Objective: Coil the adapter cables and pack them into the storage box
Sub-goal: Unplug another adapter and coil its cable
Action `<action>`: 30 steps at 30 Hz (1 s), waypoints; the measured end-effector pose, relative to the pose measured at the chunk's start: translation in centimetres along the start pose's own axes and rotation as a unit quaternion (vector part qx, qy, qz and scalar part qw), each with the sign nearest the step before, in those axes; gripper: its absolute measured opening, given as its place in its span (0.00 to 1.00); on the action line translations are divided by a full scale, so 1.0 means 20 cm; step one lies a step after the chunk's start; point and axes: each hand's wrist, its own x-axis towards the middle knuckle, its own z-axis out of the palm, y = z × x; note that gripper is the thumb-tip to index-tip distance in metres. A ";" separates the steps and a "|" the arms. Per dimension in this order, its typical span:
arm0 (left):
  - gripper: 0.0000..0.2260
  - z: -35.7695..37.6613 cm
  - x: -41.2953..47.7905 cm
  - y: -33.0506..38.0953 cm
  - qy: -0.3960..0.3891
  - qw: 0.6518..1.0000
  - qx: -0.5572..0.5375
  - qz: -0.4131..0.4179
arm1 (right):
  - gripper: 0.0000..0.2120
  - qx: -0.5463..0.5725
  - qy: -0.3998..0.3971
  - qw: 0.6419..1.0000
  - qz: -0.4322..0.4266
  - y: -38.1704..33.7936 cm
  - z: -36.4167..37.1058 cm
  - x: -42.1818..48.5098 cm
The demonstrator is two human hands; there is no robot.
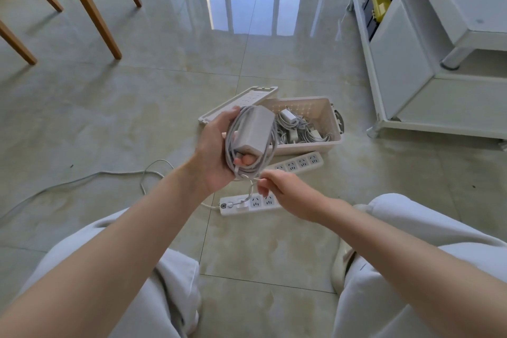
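Note:
My left hand (216, 151) grips a grey adapter brick (253, 130) with its grey cable wound in loops around it, held above the floor. My right hand (277, 189) pinches the loose end of that cable (251, 186) just below the coil. Behind the adapter stands the beige storage box (333, 115), open on the tiled floor, holding several coiled white adapters (299, 127). Its lid (247, 99) leans against the box's left side.
Two white power strips (255, 204) (299, 163) lie on the floor in front of the box. A grey cord (82, 180) trails away to the left. Wooden chair legs (93, 11) stand at far left, a white cabinet (406, 63) at right. My knees frame the bottom.

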 end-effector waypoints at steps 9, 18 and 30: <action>0.18 0.00 -0.04 0.04 -0.013 0.996 0.089 0.008 | 0.16 -0.088 0.201 0.971 -0.093 0.00 -0.07 0.04; 0.14 -0.03 -0.02 0.04 -0.011 0.985 0.169 0.030 | 0.28 -0.200 0.183 0.962 -0.016 0.01 -0.14 0.02; 0.12 -0.14 0.04 -0.03 0.027 0.802 0.589 0.094 | 0.11 -0.148 0.067 0.986 0.043 0.08 -0.23 0.01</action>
